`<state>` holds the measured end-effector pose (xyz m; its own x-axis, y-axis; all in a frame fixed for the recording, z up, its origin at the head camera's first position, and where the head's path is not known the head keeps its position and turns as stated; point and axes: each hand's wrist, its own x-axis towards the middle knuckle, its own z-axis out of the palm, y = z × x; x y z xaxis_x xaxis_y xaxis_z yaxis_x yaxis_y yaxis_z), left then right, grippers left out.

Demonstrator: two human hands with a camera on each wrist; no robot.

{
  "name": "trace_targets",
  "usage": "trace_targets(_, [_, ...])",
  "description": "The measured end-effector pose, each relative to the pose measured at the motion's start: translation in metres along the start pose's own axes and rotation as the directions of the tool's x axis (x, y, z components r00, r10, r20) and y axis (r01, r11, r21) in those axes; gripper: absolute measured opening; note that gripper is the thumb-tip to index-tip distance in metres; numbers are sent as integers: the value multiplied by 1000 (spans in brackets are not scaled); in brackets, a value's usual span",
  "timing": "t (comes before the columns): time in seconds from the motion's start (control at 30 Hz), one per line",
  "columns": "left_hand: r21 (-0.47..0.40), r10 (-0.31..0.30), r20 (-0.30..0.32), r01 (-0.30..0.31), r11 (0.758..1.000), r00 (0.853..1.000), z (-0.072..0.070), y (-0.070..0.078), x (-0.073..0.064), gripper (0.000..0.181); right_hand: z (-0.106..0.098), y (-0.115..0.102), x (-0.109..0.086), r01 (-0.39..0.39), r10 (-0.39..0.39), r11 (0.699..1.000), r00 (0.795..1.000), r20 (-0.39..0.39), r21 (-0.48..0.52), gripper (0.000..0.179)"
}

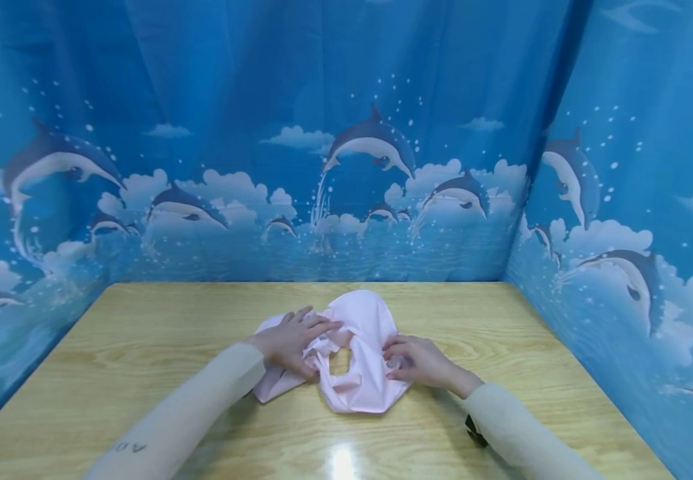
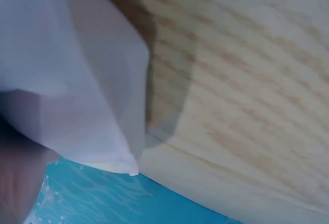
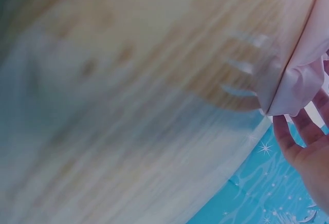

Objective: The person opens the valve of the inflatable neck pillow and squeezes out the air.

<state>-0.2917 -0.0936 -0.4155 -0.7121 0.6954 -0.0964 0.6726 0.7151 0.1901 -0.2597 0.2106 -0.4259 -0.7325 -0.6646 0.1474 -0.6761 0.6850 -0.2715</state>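
Note:
A pale pink cloth (image 1: 365,373) lies rumpled near the middle of the table, with a gathered hole in it through which the wood shows. On its left part rests my left hand (image 1: 289,341), fingers spread and fairly straight over the folds. My right hand (image 1: 425,363) pinches the cloth's right edge between thumb and fingers. In the left wrist view, a smooth corner of the cloth (image 2: 103,80) fills the left side, and only a blurred bit of hand shows. The right wrist view has fingers (image 3: 285,136) at the cloth's edge.
The wooden table (image 1: 160,333) has a light grain and a bright glare spot near the front. Blue curtains (image 1: 250,87) printed with dolphins and clouds stand behind it and along both sides. A small dark object (image 1: 475,432) sits under the right sleeve.

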Motion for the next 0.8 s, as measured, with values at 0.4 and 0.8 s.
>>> trace_targets(0.4, [-30,31,-90,-34,999,995,8,-3,-2,80,-1,-1,0,11,-11,1000,1000,-1,7,25])
trace_targets(0.8, [-78,-31,-126,22,997,992,13,2,-6,88,-2,-2,-2,15,-15,1000,1000,6,28,24])
